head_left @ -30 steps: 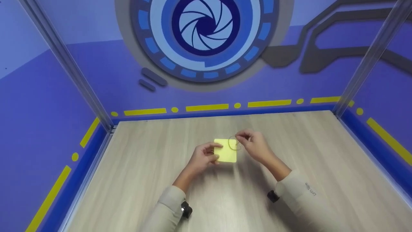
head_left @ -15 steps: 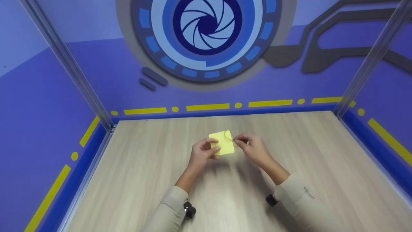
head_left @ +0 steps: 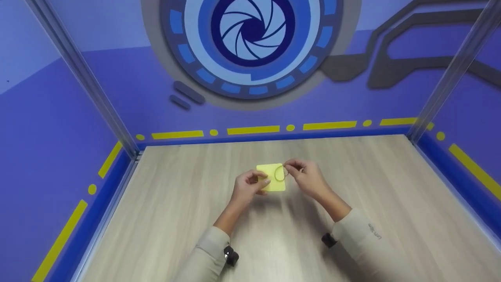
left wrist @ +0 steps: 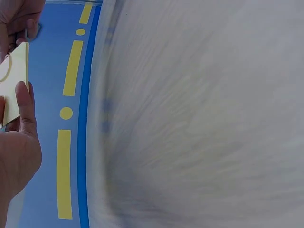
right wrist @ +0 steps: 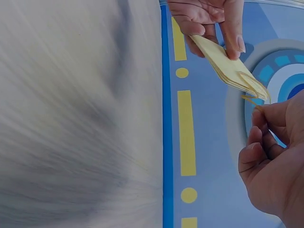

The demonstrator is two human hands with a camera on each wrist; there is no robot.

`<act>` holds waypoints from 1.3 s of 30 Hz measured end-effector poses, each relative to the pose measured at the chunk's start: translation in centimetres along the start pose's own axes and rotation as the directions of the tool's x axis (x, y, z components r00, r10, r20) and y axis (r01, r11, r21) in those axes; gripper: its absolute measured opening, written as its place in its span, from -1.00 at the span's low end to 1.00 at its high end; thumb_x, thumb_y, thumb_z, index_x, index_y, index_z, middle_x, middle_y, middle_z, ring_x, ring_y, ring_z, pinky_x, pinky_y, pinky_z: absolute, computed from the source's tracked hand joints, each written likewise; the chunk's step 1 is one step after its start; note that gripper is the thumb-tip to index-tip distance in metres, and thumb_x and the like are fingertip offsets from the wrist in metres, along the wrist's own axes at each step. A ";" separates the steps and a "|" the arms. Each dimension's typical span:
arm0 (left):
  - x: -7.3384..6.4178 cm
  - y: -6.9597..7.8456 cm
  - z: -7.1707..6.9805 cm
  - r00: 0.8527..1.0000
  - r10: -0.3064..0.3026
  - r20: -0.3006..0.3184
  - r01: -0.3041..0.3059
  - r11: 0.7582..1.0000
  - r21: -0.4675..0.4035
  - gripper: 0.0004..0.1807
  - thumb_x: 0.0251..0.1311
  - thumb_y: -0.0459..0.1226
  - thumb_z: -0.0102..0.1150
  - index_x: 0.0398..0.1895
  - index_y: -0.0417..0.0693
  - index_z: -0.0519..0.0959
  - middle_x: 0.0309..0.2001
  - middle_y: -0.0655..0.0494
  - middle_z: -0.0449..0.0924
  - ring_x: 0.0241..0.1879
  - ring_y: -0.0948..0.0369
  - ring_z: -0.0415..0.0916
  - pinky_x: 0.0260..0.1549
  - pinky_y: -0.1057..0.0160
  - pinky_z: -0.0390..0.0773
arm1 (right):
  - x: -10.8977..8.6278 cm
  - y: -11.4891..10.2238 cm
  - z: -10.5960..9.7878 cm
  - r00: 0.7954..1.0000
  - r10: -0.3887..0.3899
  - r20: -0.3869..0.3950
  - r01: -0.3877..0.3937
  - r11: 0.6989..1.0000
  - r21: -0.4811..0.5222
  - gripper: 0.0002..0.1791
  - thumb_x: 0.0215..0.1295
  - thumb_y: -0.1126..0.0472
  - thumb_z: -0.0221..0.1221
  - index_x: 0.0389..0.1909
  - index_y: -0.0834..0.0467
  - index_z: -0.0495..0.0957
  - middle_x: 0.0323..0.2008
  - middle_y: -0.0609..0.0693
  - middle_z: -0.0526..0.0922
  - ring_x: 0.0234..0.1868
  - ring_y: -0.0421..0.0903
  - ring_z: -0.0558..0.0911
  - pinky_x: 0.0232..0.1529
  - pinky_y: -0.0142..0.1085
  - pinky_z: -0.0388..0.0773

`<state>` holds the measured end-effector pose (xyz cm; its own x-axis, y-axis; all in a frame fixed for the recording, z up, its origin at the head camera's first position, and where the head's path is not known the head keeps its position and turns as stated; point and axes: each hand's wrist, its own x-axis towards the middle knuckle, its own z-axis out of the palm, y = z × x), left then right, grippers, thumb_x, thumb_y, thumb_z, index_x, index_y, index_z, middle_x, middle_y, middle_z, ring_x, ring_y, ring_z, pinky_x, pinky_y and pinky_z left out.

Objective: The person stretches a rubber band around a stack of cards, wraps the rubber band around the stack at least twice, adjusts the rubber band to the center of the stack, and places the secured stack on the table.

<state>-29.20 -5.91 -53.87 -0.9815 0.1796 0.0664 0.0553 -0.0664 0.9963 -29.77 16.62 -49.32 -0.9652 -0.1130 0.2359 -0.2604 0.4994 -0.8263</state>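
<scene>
A square stack of pale yellow paper notes (head_left: 278, 186) is held above the table by my left hand (head_left: 244, 190), thumb on its near face and fingers around its left edge. A thin yellowish rubber band (head_left: 276, 175) loops over the stack's right part. My right hand (head_left: 309, 179) pinches that band between thumb and fingertips, just off the upper right corner. In the right wrist view several sheets show along the edge of the stack (right wrist: 216, 54), and the band (right wrist: 249, 98) stretches from its corner to the right fingertips. The left wrist view catches only part of the stack (left wrist: 19, 71).
Beneath both hands spreads a light wood-grain table (head_left: 176, 219). A blue back wall (head_left: 117, 98) with yellow dashes and a round emblem rises behind it, with side walls left and right. Metal posts (head_left: 86, 86) stand at the corners.
The stack has shifted slightly left and up over the second, tilting midway and levelling again. The left thumb lies further over its face. The right hand dipped, then rose, keeping the band pinched.
</scene>
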 end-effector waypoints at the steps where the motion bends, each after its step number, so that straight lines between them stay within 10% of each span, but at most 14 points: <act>1: 0.0 0.0 0.0 1.000 -0.001 0.012 0.001 1.000 0.007 -0.72 0.34 -0.32 0.42 0.03 -0.28 0.68 -0.14 0.08 0.68 -0.23 0.23 0.67 -0.33 0.29 0.78 | 0.1 -0.1 0.0 1.000 -0.004 0.000 0.004 1.000 -0.004 -0.80 0.58 0.18 0.21 -0.06 0.14 0.79 -0.21 0.05 0.78 -0.17 -0.08 0.61 -0.18 -0.37 0.52; 9: -0.2 -0.2 0.0 0.998 -0.007 0.064 0.004 0.999 0.047 -0.72 0.39 -0.23 0.40 0.00 -0.26 0.69 -0.13 0.10 0.68 -0.19 0.23 0.65 -0.30 0.28 0.79 | 0.6 -0.2 0.0 0.999 0.012 0.044 -0.011 1.000 -0.019 -0.77 0.58 0.19 0.20 -0.03 0.18 0.79 -0.16 0.07 0.79 -0.16 -0.04 0.62 -0.17 -0.35 0.55; 30: 0.0 0.1 0.3 0.979 -0.029 -0.200 0.019 0.998 -0.054 -0.78 0.35 -0.25 0.43 -0.09 -0.23 0.70 -0.19 0.08 0.65 -0.22 0.20 0.67 -0.27 0.24 0.81 | -1.7 0.2 0.5 0.973 0.154 0.172 -0.171 0.981 0.090 -0.79 0.57 0.18 0.20 -0.03 0.15 0.77 -0.11 0.10 0.77 -0.08 -0.03 0.65 0.09 -0.12 0.68; 39: 0.0 0.0 0.2 0.967 -0.026 -0.253 -0.002 0.994 -0.110 -0.81 0.33 -0.43 0.38 -0.06 -0.35 0.68 -0.21 0.05 0.62 -0.27 0.22 0.66 -0.31 0.30 0.79 | -1.8 -0.1 0.3 0.944 0.261 0.200 -0.299 0.935 0.192 -0.78 0.53 0.16 0.23 -0.02 0.19 0.74 -0.23 0.02 0.66 -0.17 0.01 0.56 -0.23 -0.34 0.52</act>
<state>-29.21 -5.68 -53.82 -0.9970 -0.0732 0.0242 0.0366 -0.1743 0.9840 -27.98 16.51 -49.82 -0.9843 -0.1486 -0.0953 0.0404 0.3355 -0.9412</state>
